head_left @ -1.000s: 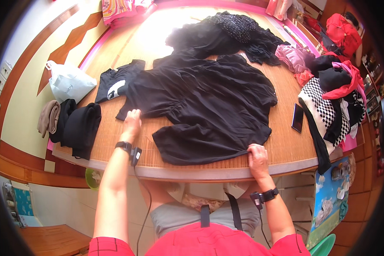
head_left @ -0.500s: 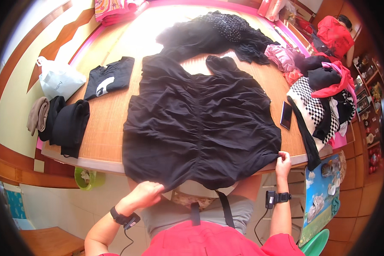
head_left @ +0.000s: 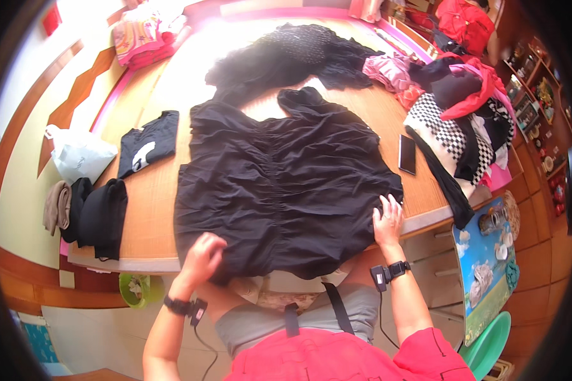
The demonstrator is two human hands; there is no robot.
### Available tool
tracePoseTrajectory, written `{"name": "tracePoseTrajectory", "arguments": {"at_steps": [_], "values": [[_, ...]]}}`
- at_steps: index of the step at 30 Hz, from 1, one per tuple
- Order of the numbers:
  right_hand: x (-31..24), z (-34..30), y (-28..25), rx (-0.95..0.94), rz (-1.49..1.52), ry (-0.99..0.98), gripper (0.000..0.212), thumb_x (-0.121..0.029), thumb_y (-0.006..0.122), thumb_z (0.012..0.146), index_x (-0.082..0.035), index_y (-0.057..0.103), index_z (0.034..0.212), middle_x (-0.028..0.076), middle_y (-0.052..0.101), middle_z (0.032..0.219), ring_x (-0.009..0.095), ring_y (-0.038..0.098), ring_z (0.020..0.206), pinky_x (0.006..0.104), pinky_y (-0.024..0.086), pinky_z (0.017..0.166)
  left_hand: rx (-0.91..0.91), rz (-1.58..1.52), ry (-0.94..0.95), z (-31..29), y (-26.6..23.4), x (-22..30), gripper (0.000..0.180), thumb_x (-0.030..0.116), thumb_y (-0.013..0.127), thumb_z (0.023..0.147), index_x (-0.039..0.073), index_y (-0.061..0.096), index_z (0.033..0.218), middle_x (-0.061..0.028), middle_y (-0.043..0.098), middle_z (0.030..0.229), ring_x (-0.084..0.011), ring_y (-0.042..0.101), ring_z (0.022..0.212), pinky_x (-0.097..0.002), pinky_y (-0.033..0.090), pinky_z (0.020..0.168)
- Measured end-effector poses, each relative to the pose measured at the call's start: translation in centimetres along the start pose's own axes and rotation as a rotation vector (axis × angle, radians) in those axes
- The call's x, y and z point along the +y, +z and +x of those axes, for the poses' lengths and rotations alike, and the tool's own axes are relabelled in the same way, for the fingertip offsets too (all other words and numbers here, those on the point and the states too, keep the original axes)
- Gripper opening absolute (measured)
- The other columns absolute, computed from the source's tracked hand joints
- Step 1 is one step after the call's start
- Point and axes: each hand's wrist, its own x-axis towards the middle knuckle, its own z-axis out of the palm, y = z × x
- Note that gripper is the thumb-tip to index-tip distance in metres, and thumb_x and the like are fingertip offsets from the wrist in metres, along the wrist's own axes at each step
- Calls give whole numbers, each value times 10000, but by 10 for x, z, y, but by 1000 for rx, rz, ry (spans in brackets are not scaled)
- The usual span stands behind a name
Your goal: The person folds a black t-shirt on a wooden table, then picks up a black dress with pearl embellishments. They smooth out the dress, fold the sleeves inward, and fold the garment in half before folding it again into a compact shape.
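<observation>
Black gathered-fabric top (head_left: 299,184) lies opened out on tan slatted surface (head_left: 149,213), near edge overhanging, creased. Right hand (head_left: 388,222) unpinched, now spread on its right edge; left hand (head_left: 201,257) half-curled, can't tell if gripping.

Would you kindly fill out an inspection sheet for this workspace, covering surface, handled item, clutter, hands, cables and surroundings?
Surface: light-brown table, grey front edge.
Handled item: ruched black fabric garment, spread out, lower edge overhanging the table.
Clutter: folded black shirt with white print, white plastic bag, black rectangular phone, multicoloured clothing heap.
Hands: left hand at garment's lower-left corner, contact unclear; right hand on its right edge.
Cables: thin dark cable hanging from each black wrist device.
Surroundings: person in red, upper right.
</observation>
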Motion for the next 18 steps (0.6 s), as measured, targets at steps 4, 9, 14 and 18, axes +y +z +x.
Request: {"name": "tracePoseTrajectory", "arguments": {"at_steps": [4, 9, 14, 18], "values": [[0, -3, -2, -7, 10, 21, 430, -244, 658, 897, -118, 585, 1302, 119, 532, 1399, 332, 474, 1302, 480, 372, 1104, 167, 405, -150, 21, -5, -53, 509, 132, 674, 906, 100, 513, 1388, -201, 379, 1520, -383, 389, 1409, -471, 386, 1126], [-1, -1, -2, -61, 10, -6, 471, -206, 615, 899, -129, 545, 1358, 132, 495, 1444, 348, 468, 1318, 485, 359, 1117, 113, 610, -357, 4, 12, -96, 659, 408, 536, 991, 188, 314, 1571, -113, 203, 1657, -342, 172, 1528, -568, 133, 1215], [23, -10, -20, -140, -55, 50, 532, -115, 575, 842, -113, 532, 1372, 127, 493, 1463, 323, 457, 1345, 471, 343, 1138, 118, 638, -396, -33, 34, -48, 671, 381, 527, 989, 141, 298, 1572, -152, 199, 1651, -358, 180, 1522, -565, 163, 1208], [20, 1, -27, -275, -48, 183, 511, -129, 598, 830, -95, 567, 1339, 162, 499, 1452, 346, 472, 1322, 476, 355, 1127, 139, 676, -404, -71, 48, -13, 687, 376, 594, 956, 122, 346, 1543, -172, 258, 1615, -355, 248, 1491, -576, 203, 1190]]}}
